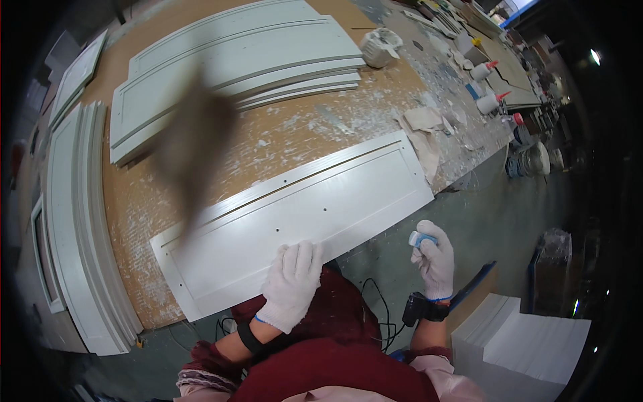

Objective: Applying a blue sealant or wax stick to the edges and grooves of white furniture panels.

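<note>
A white panel [301, 214], like a drawer front or cabinet door with a grooved frame and a few small dark holes, lies at a slant along the table's near edge. My left hand [291, 285], in a white knit glove, rests on its near edge with the fingers laid flat on the surface. Off the panel's right end, my right hand [437, 262], gloved too, is raised and closed around a small blue-and-white block [420, 239]. What exactly the block is I cannot make out.
Stacked white panels [234, 74] lie at the back, with more panels [77, 228] along the left. A crumpled cloth [423, 130], a whitish tub [380, 47] and glue bottles [492, 102] stand to the right. White sheets [522, 342] are piled lower right. A dark blur hides part of the table.
</note>
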Demonstrator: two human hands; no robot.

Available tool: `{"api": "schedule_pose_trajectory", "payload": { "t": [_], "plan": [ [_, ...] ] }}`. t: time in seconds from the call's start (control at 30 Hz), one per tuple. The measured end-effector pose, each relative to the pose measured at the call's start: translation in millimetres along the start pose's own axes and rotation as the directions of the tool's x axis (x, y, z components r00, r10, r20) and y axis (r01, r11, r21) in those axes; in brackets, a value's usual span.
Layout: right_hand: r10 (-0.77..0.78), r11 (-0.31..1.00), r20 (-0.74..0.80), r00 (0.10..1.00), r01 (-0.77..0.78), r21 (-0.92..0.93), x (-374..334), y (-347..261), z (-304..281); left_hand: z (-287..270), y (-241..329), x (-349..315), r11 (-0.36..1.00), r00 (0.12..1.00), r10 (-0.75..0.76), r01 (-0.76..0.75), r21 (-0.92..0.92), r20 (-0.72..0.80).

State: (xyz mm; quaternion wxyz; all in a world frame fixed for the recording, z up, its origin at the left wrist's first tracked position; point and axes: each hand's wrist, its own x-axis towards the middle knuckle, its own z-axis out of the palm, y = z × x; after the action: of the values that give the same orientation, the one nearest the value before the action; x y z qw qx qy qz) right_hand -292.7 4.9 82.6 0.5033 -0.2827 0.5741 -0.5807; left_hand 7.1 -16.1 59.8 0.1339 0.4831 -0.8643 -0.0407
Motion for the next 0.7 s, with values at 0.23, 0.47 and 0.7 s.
{"api": "schedule_pose_trajectory", "payload": {
  "t": [0.23, 0.47, 0.7],
  "plan": [
    [0.028, 0.992, -0.037, 0.999, -0.023, 0.122, 2.2, 20.3, -20.8, 21.8, 8.9, 22.5, 0.988, 0.988, 0.014, 0.010, 0.154, -0.152],
    [0.087, 0.987, -0.077, 0.993, -0.076, 0.144, -0.3, 26.3, -28.3, 8.8, 8.7, 25.5, 0.987, 0.997, -0.023, 0.034, 0.158, -0.069],
    [0.019, 0.982, 0.004, 1.000, -0.018, -0.186, 2.7, -8.4, -18.3, 0.1, -15.9, -21.6, 0.981, 0.995, -0.100, 0.097, 0.166, 0.011]
  ]
}}
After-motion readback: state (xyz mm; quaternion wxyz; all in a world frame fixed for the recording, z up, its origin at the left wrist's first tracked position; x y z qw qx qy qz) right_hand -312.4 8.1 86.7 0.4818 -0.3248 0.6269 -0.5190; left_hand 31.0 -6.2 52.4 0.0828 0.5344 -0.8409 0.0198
